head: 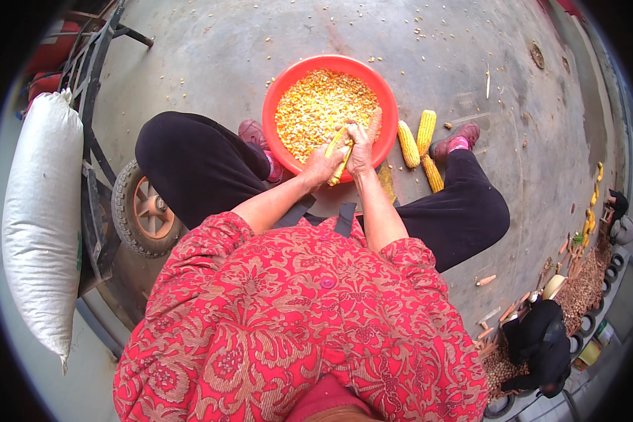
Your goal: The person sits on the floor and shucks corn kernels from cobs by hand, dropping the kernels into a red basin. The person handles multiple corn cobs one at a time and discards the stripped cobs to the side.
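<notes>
A red plastic basin full of loose corn kernels stands on the floor between the person's feet. Over its near edge my left hand and my right hand meet around a partly shelled corn cob. The cob has bare patches and yellow kernels on it. A bare reddish cob shows just beyond my right hand, inside the basin; whether that hand touches it, I cannot tell. Several full yellow corn cobs lie on the floor right of the basin.
At the left a full white woven sack rests against a metal-framed cart with a rubber-tyred wheel. Scattered kernels dot the concrete floor. A person in dark clothes is at lower right, beside a brown heap and stripped cobs.
</notes>
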The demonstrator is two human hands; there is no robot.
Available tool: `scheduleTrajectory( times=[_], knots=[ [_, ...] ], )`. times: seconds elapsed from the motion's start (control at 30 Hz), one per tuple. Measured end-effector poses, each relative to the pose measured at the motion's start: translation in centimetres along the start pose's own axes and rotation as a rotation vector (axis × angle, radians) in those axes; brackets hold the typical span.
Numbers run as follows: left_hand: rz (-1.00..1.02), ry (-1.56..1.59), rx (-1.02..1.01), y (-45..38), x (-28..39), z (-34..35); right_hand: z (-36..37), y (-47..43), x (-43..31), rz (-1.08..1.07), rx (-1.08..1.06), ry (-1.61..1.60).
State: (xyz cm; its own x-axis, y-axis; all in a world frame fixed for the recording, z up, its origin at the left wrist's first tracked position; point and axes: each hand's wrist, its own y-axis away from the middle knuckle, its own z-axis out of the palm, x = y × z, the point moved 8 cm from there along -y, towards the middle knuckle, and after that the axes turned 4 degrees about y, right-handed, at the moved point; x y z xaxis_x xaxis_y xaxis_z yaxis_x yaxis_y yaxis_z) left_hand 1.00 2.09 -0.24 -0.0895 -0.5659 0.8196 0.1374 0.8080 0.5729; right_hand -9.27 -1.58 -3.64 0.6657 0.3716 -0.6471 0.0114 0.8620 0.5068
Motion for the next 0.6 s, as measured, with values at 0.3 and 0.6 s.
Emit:
scheduleTrajectory(
  times=[0.3, 0.6],
  knots=[
    [0.059, -0.317, 0.101, 1.3, 1.3, -1.0, -1.6, -1.8, 1.6, -0.025, 0.04, 0.147],
    [-0.368, 0.42, -0.123, 1.1, -1.8, 0.9, -0.3, -0.1, 0.6, 0.243, -0.082, -0.324]
  ],
)
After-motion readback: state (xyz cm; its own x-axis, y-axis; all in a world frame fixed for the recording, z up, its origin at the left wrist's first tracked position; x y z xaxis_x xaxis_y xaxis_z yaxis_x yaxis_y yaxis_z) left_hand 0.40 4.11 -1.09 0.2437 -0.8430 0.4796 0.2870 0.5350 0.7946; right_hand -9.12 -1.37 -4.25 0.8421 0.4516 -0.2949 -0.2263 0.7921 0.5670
